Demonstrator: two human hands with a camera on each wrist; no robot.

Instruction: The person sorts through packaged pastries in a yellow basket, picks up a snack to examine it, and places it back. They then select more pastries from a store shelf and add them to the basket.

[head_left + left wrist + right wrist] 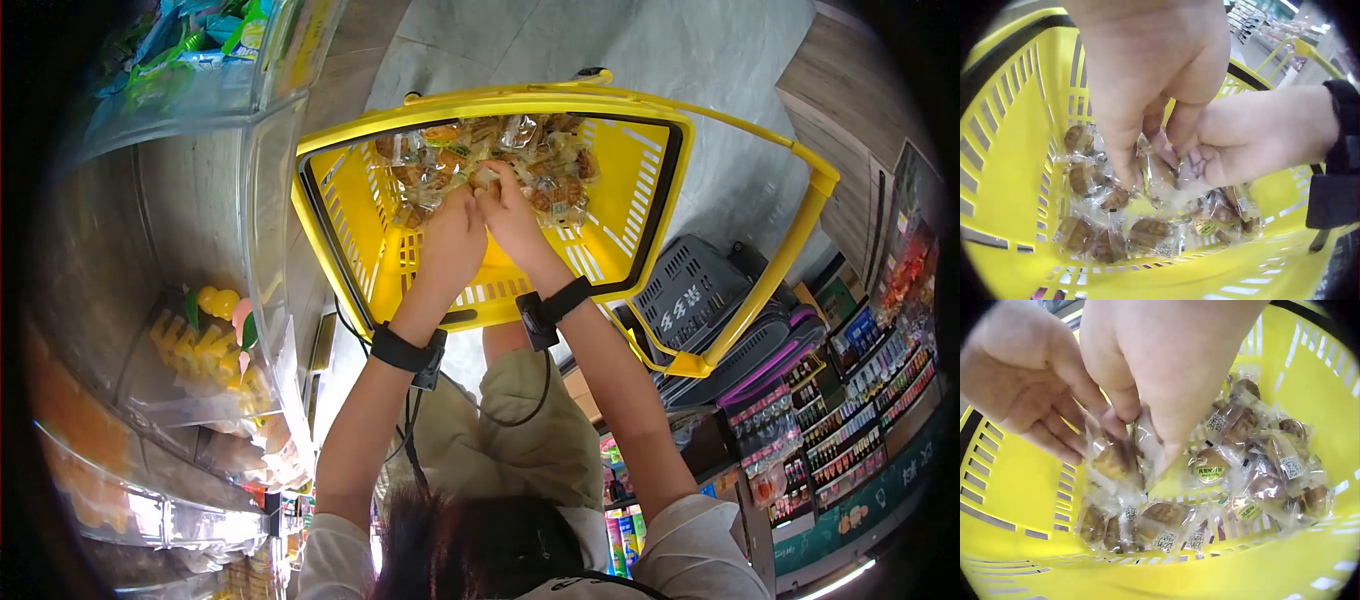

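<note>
Inside a yellow shopping basket, my two hands are close together over a layer of wrapped mooncakes in clear packets. My left hand pinches the top of one clear-wrapped mooncake, its other fingers spread loosely behind the packet. My right hand pinches the same wrapper from the other side, thumb and fingertips at the packet's edge. In the left wrist view, the fingers of both hands partly hide this packet. One mooncake nearby bears a green and yellow label.
The basket's yellow handle is folded out to the right. Dark grey baskets are stacked beyond it. Clear display bins stand close on the left. Shelves of small goods line the right.
</note>
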